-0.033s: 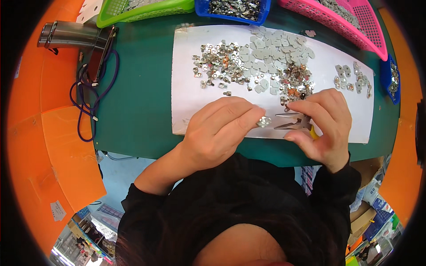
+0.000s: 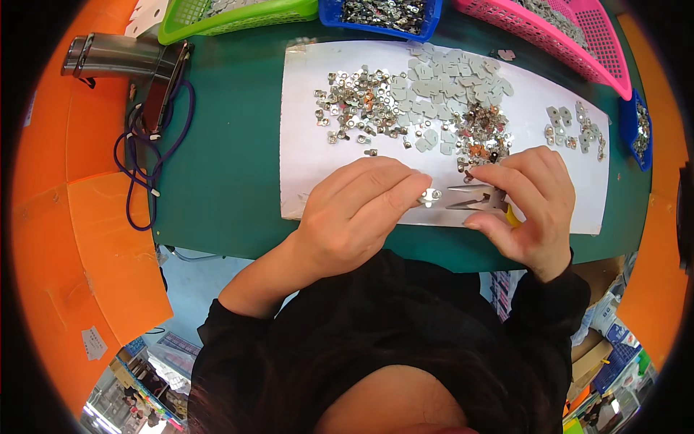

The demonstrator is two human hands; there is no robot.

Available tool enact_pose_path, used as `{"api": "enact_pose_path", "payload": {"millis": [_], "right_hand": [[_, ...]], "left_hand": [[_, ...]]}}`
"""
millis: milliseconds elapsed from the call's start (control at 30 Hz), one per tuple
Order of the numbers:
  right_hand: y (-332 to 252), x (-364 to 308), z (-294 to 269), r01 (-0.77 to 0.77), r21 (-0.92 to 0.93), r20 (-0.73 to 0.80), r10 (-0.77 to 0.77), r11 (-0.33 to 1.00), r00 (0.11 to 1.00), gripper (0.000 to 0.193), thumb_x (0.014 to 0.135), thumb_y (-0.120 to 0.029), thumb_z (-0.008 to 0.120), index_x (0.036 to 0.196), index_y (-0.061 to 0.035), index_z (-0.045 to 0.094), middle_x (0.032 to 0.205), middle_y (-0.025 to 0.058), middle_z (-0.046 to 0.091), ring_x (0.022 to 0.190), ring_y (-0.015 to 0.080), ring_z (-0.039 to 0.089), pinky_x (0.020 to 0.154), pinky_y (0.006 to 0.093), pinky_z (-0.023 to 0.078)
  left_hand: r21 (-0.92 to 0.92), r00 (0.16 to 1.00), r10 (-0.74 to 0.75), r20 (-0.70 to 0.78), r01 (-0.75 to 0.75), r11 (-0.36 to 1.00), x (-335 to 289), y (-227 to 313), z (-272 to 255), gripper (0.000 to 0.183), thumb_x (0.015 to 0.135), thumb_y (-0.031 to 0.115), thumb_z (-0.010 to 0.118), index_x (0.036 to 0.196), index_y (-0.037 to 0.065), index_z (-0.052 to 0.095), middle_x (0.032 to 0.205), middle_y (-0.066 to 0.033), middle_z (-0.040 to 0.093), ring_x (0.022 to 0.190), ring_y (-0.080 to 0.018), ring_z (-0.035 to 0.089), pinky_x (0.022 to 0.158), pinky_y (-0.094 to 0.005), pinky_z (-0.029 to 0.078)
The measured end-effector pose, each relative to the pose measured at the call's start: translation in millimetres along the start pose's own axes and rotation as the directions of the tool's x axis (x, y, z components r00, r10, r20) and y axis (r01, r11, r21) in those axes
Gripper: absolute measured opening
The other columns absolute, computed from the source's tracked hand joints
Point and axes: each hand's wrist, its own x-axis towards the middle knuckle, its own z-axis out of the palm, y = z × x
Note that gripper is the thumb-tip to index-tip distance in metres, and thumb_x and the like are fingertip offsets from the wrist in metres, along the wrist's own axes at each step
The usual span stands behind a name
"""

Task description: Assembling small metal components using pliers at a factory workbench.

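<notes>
Between the thumb and fingers of my left hand [image 2: 361, 210] is a small shiny metal clip [image 2: 430, 196], its end sticking out to the right. My right hand [image 2: 531, 206] holds a pair of needle-nose pliers [image 2: 481, 198] with yellow grips, mostly hidden by the palm. The plier jaws are spread and point left at the clip, a short gap from it. Beyond my hands lie a heap of silvery clips [image 2: 361, 101], a pile of flat grey plates [image 2: 455, 76] and a cluster of copper and silver pieces [image 2: 481, 134], all on a white sheet [image 2: 303, 173].
Along the far edge stand a green basket [image 2: 242, 22], a blue bin [image 2: 379, 30] and a pink basket [image 2: 549, 54], all holding metal parts. A smaller blue tray [image 2: 636, 130] sits at right, near some joined pieces [image 2: 578, 130]. At left are a steel cylinder [image 2: 119, 56], a phone [image 2: 160, 98] and a purple cord [image 2: 184, 123].
The clip in my left fingers has turned slightly, showing a different face. My right hand and the pliers have barely shifted.
</notes>
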Motion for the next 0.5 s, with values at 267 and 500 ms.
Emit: {"api": "enact_pose_path", "payload": {"millis": [267,500], "right_hand": [[-6.2,0.1,-0.9,0.072,-0.34,0.02,-0.069,0.938,0.997,0.039,0.071,-0.04,0.076,0.098,-0.0127,0.069,0.083,0.0,0.056,0.077,0.0202,0.053,0.068,0.0331,0.04],[-6.2,-3.9,3.5,0.093,-0.371,-0.006,-0.102,0.924,0.995,0.044,0.071,-0.043,0.075,0.103,-0.0121,0.07,0.082,0.0028,0.056,0.076,0.0227,0.053,0.067,0.0356,0.041]], "left_hand": [[0.008,0.998,-0.063,-0.002,0.063,0.998,0.0,6.1,-1.5,0.034,0.064,-0.012,0.07,0.097,-0.004,0.069,0.089,-0.0148,0.067,0.079,-0.028,0.066,0.068,-0.0332,0.055],[0.099,1.0,0.015,0.021,-0.017,0.995,-1.7,2.5,-3.5,0.032,0.064,-0.006,0.071,0.096,-0.002,0.069,0.089,-0.0135,0.067,0.08,-0.0287,0.067,0.069,-0.034,0.055]]}}
